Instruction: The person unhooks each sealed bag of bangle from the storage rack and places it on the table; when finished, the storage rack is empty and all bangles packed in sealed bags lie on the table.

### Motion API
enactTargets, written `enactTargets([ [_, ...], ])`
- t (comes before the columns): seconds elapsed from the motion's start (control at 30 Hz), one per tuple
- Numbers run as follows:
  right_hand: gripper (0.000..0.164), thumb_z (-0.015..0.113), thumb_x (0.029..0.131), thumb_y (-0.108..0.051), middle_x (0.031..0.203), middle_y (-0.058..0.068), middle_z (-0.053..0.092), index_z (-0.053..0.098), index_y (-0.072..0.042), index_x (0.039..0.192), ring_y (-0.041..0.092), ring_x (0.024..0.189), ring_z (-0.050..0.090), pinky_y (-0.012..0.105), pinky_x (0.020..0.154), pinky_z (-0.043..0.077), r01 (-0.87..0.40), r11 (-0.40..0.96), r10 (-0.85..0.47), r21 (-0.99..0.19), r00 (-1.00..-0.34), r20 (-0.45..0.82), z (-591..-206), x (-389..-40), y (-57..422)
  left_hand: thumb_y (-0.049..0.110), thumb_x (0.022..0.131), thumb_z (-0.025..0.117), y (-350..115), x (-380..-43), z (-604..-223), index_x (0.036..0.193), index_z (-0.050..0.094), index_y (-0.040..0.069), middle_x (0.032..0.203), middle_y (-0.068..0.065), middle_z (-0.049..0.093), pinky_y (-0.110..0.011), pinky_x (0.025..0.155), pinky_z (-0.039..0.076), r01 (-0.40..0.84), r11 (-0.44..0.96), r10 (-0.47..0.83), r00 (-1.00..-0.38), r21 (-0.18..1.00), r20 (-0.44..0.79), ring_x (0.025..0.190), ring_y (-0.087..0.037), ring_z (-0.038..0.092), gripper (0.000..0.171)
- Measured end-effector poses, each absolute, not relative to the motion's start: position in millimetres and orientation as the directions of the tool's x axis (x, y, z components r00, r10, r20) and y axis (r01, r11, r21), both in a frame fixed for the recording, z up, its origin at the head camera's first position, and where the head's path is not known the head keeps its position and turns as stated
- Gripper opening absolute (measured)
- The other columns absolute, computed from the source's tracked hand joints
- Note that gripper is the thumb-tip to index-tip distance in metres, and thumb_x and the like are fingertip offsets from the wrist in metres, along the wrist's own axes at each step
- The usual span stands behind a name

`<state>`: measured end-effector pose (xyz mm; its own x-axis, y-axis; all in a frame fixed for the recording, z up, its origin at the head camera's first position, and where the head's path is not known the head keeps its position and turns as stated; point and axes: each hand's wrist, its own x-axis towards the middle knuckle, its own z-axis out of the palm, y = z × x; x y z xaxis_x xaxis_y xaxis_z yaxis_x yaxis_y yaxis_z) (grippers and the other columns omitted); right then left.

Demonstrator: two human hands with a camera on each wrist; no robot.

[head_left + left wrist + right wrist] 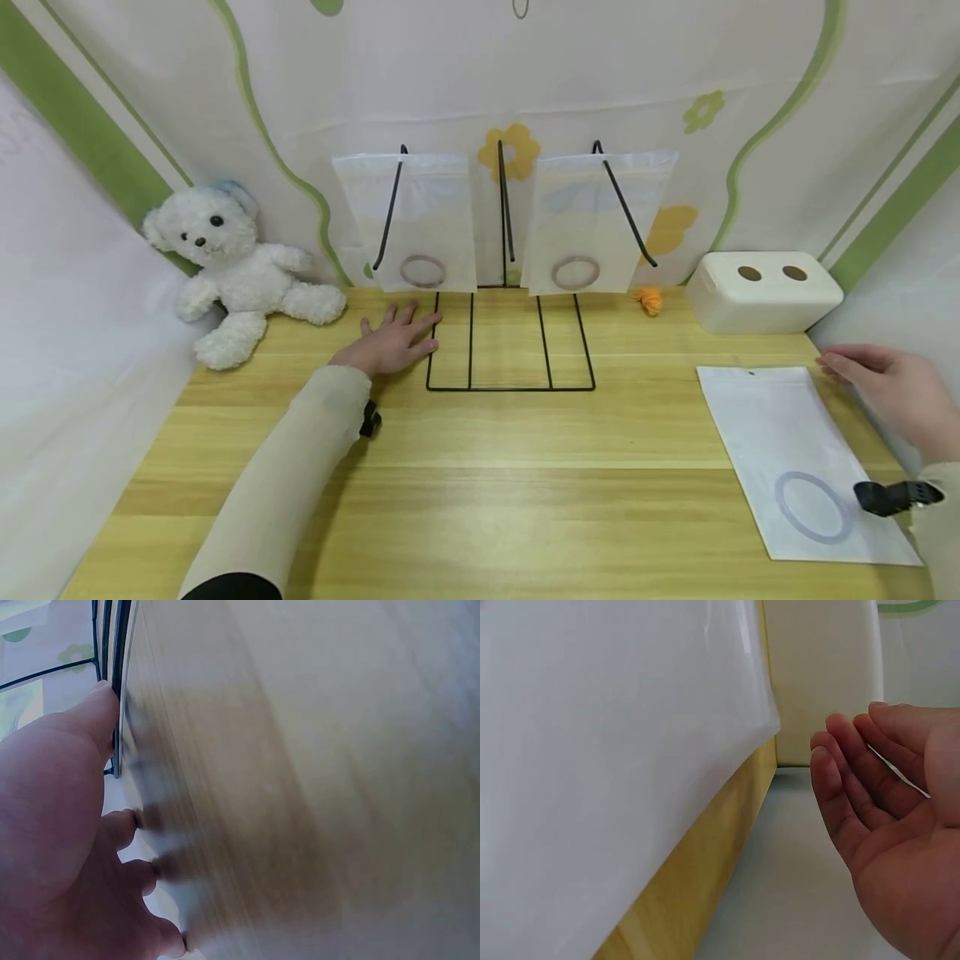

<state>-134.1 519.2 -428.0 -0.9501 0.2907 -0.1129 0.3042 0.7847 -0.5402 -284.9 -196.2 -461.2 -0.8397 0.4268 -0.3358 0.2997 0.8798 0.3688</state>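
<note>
My left hand [392, 340] lies spread on the table at the left side of a black wire rack [510, 389]. In the left wrist view its thumb [96, 712] touches the rack's wire, with the other fingertips on the wood. Two translucent zip bags hang on the rack's arms, the left bag [427, 217] and the right bag [581, 229], each showing a ring shape low down. A third white zip bag [765, 442] lies flat at the table's right. Just beyond its upper right corner is my right hand [896, 392], fingers loosely bent, holding nothing and apart from the bag.
A white plush bear [251, 279] sits at the back left. At the back right stands a white box [765, 296] with two round holes, and an orange tuft [649, 301] lies beside it. A patterned curtain [600, 50] hangs behind the rack.
</note>
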Motion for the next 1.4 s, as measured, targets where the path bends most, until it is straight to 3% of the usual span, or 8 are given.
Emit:
enactTargets([
  [0.07, 0.059, 0.048, 0.116, -0.041, 0.138, 0.038, 0.061, 0.054, 0.009, 0.147, -0.017, 0.082, 0.050, 0.012, 0.063, 0.053, 0.285, 0.781, 0.282, -0.556, -0.955, -0.095, -421.1, -135.4, 512.5, 0.074, 0.108, 0.036, -197.7, -285.8, -463.7, 0.172, 0.018, 0.047, 0.184, -0.010, -0.007, -0.088, 0.119, -0.010, 0.300, 0.879, 0.428, -0.840, 0.370, -0.334, 0.167, -0.046, -0.015, 0.071],
  [0.17, 0.058, 0.052, 0.114, -0.044, 0.112, 0.002, 0.077, 0.058, 0.006, 0.144, -0.017, 0.081, 0.054, 0.009, 0.063, 0.051, 0.240, 0.775, 0.267, -0.585, -0.963, -0.042, -410.0, -137.5, 501.9, 0.079, 0.105, 0.033, -199.3, -287.6, -466.9, 0.171, 0.017, 0.050, 0.184, -0.009, -0.007, -0.088, 0.119, -0.010, 0.301, 0.877, 0.430, -0.840, 0.375, -0.331, 0.167, -0.045, -0.015, 0.074],
  [0.27, 0.054, 0.055, 0.113, -0.044, 0.091, -0.036, 0.064, 0.062, 0.003, 0.139, -0.021, 0.080, 0.057, 0.005, 0.065, 0.049, 0.187, 0.763, 0.249, -0.619, -0.968, 0.014, -397.4, -140.4, 488.4, 0.083, 0.103, 0.031, -200.3, -289.7, -470.0, 0.171, 0.016, 0.052, 0.184, -0.008, -0.006, -0.088, 0.119, -0.010, 0.305, 0.875, 0.434, -0.840, 0.377, -0.326, 0.168, -0.045, -0.015, 0.075],
  [0.33, 0.049, 0.057, 0.113, -0.040, 0.088, -0.046, 0.058, 0.064, 0.002, 0.137, -0.022, 0.080, 0.058, 0.003, 0.067, 0.048, 0.154, 0.750, 0.239, -0.643, -0.970, 0.045, -388.2, -142.9, 478.2, 0.083, 0.103, 0.030, -200.8, -290.5, -471.2, 0.170, 0.017, 0.052, 0.184, -0.008, -0.006, -0.088, 0.119, -0.009, 0.306, 0.874, 0.434, -0.841, 0.377, -0.323, 0.168, -0.045, -0.015, 0.075],
  [0.7, 0.036, 0.068, 0.108, -0.035, 0.095, -0.042, 0.070, 0.074, -0.005, 0.128, -0.020, 0.089, 0.065, 0.000, 0.074, 0.044, -0.002, 0.703, 0.168, -0.711, -0.971, 0.168, -341.1, -160.9, 425.5, 0.075, 0.108, 0.034, -194.3, -276.9, -453.7, 0.173, 0.020, 0.044, 0.183, -0.015, -0.003, -0.091, 0.114, -0.010, 0.312, 0.866, 0.444, -0.838, 0.389, -0.317, 0.166, -0.053, -0.012, 0.073],
  [0.97, 0.028, 0.074, 0.105, -0.032, 0.095, -0.033, 0.078, 0.078, -0.011, 0.122, -0.016, 0.092, 0.067, 0.009, 0.066, 0.044, -0.107, 0.670, 0.098, -0.735, -0.968, 0.230, -311.9, -176.5, 390.1, 0.075, 0.108, 0.033, -191.7, -270.4, -444.5, 0.173, 0.020, 0.043, 0.183, -0.016, -0.004, -0.093, 0.113, -0.010, 0.316, 0.860, 0.453, -0.834, 0.401, -0.314, 0.165, -0.054, -0.012, 0.074],
  [1.17, 0.026, 0.075, 0.104, -0.031, 0.092, -0.030, 0.078, 0.079, -0.011, 0.121, -0.010, 0.083, 0.070, 0.006, 0.071, 0.049, -0.140, 0.637, 0.075, -0.758, -0.967, 0.242, -297.2, -189.1, 364.3, 0.067, 0.111, 0.037, -189.4, -266.4, -437.8, 0.174, 0.021, 0.039, 0.183, -0.018, -0.003, -0.091, 0.115, -0.010, 0.306, 0.863, 0.447, -0.834, 0.402, -0.323, 0.165, -0.054, -0.013, 0.070],
  [1.4, 0.022, 0.074, 0.104, -0.028, 0.090, -0.029, 0.076, 0.079, -0.010, 0.115, -0.008, 0.079, 0.068, 0.008, 0.064, 0.052, -0.230, 0.633, 0.054, -0.739, -0.939, 0.339, -293.2, -204.9, 341.6, 0.074, 0.108, 0.035, -197.6, -283.6, -465.2, 0.171, 0.018, 0.049, 0.184, -0.008, -0.006, -0.088, 0.118, -0.011, 0.307, 0.872, 0.433, -0.847, 0.382, -0.308, 0.167, -0.049, -0.013, 0.070],
])
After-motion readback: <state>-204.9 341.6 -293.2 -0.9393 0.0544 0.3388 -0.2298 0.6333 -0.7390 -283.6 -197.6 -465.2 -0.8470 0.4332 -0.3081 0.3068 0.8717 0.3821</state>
